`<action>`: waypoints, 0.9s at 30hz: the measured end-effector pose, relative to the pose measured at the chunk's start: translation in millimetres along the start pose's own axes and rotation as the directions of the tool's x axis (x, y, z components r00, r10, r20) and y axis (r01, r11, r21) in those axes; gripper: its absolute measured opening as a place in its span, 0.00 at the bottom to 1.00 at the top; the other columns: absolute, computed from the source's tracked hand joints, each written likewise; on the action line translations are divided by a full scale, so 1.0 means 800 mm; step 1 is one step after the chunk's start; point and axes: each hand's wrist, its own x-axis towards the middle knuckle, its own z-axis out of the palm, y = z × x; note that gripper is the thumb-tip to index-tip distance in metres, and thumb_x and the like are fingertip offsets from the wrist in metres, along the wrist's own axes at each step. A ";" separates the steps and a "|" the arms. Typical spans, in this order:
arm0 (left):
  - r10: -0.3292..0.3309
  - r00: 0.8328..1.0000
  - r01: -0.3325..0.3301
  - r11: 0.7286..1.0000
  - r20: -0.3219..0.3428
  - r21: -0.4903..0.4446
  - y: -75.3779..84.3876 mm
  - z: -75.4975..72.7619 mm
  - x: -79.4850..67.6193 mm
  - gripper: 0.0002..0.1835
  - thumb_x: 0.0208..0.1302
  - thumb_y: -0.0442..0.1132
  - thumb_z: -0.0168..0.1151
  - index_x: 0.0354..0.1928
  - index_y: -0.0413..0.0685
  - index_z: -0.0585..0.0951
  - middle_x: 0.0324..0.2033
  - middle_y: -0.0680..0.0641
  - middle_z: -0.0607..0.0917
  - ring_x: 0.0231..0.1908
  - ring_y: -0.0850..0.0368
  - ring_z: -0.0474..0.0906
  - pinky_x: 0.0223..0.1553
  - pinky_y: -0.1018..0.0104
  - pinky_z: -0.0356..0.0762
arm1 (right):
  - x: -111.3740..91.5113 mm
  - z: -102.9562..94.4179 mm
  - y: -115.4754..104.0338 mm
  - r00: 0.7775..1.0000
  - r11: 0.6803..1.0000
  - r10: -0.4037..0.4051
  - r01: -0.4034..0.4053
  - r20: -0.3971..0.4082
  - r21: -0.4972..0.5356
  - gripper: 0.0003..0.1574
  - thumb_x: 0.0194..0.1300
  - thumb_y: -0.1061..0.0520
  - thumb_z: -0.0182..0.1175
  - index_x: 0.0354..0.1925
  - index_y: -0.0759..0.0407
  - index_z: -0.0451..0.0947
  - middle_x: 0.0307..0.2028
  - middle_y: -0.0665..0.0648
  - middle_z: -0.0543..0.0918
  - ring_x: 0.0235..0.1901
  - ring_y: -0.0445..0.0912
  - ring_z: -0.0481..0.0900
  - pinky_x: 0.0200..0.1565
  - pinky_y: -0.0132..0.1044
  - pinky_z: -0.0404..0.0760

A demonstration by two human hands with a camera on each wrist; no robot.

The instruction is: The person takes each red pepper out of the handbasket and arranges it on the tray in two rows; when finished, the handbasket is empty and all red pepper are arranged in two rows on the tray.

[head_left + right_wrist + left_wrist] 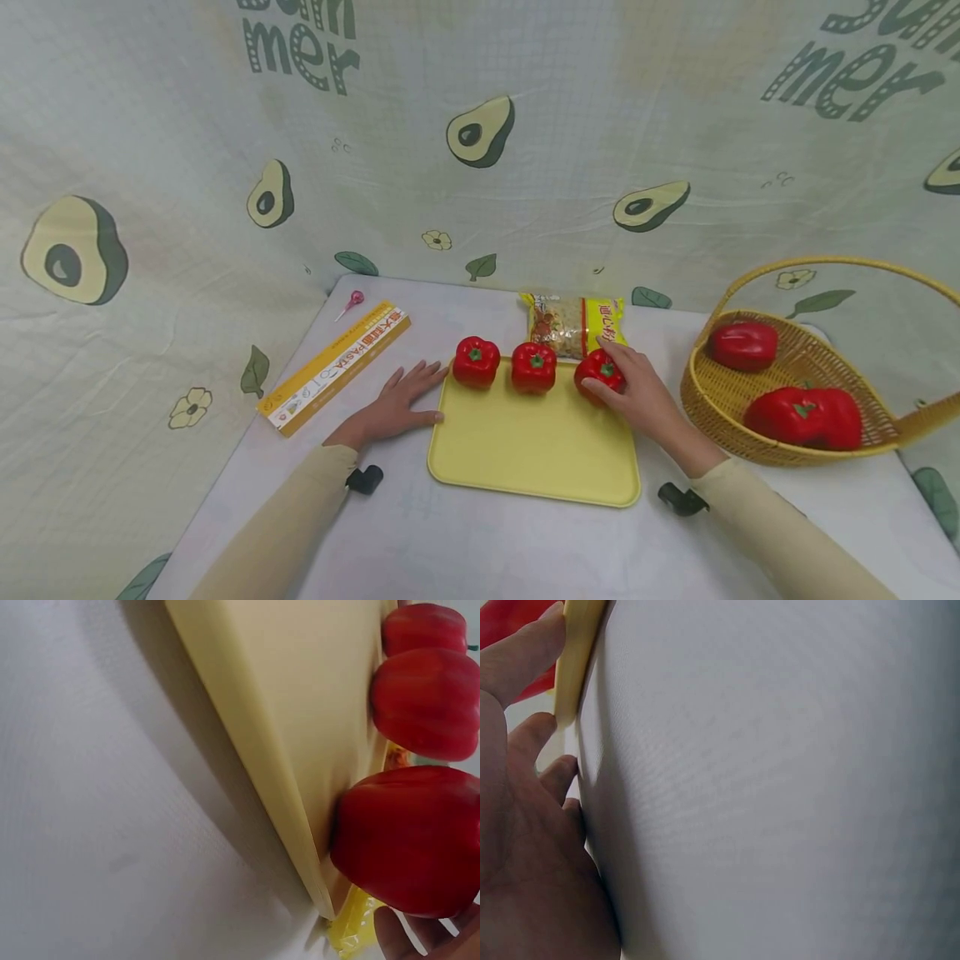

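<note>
I have right hand [639,390] gripping a red bell pepper [596,369] at yellow tray's [532,454] far right corner — left hand [393,407] spread, thumb touching tray's left rim. Two more bell peppers [533,379] along far edge — macaroni bag [562,327] behind, wicker basket [705,408] right.

We've got our left forearm [277,518] and right forearm [783,527] both sleeved, both angled forward and inward! Our left hand [399,404] sits back upward, fingers extended, thumb stretched well away from them, while across from it our right hand [637,387] curves thumb and fingers in a grip.
</note>
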 end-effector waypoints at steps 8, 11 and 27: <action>0.006 1.000 -0.006 1.000 0.002 0.003 0.000 0.000 0.001 0.45 0.67 0.60 0.64 0.81 0.61 0.55 0.80 0.50 0.52 0.80 0.48 0.35 0.77 0.43 0.26 | -0.001 0.000 0.003 1.000 1.000 -0.016 0.016 -0.015 -0.003 0.57 0.65 0.33 0.65 0.80 0.51 0.53 0.75 0.67 0.60 0.71 0.66 0.59 0.61 0.68 0.73; 0.008 1.000 -0.008 1.000 0.001 0.000 0.000 0.000 0.001 0.45 0.67 0.60 0.64 0.81 0.60 0.55 0.80 0.50 0.53 0.80 0.47 0.36 0.77 0.43 0.26 | -0.002 0.000 0.003 1.000 1.000 -0.020 0.020 -0.017 0.001 0.57 0.65 0.32 0.65 0.80 0.52 0.54 0.75 0.68 0.60 0.71 0.66 0.59 0.62 0.68 0.71; 0.006 1.000 -0.006 1.000 -0.001 0.007 0.001 0.000 0.000 0.45 0.67 0.60 0.63 0.81 0.62 0.55 0.80 0.51 0.52 0.80 0.48 0.36 0.77 0.43 0.26 | -0.010 -0.006 0.010 1.000 1.000 -0.020 0.020 -0.024 0.016 0.60 0.66 0.30 0.63 0.80 0.59 0.51 0.74 0.71 0.59 0.71 0.66 0.59 0.65 0.67 0.68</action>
